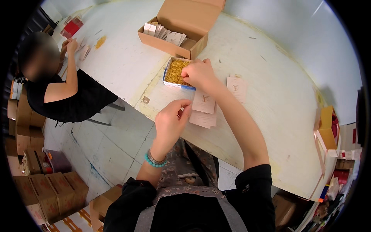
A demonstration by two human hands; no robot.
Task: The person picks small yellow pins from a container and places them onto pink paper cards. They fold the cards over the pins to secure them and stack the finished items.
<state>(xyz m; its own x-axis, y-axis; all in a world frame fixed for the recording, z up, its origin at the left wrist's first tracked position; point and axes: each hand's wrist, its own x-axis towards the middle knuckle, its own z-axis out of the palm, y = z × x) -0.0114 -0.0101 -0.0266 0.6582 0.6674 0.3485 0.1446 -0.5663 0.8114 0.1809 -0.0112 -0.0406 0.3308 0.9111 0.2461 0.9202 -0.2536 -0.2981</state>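
Right hand (199, 74) curls its fingers over a box (184, 87) of gold pieces (176, 71); cards (203, 102) printed with emblem and text lie beside the bent-fingered left hand (171, 118); grips unclear.

small box (185, 87): white and blue, filled with golden-yellow pieces (176, 71). cards (204, 101): pale pink, bearing a brown motif and faint lines. large carton (166, 45): plain brown; the upright cards (176, 38) within, whitish with brown motifs. table top (278, 116): white, with yellowish stains and scattered dark marks. bracelet (155, 163): turquoise beads beside a greyish band. apron (168, 168): grey-brown, patterned with small pale and reddish motifs; straps (230, 216), plain grey. sleeves (253, 179): black. floor (112, 150): pale grey tiles, darker joints, a blue streak. co-worker's clothing (73, 102): black. loose pile (101, 41): yellow. tub (60, 160): muted purple. stacked cartons (50, 193): brown, with reddish printing. wall (270, 15): pale blue.
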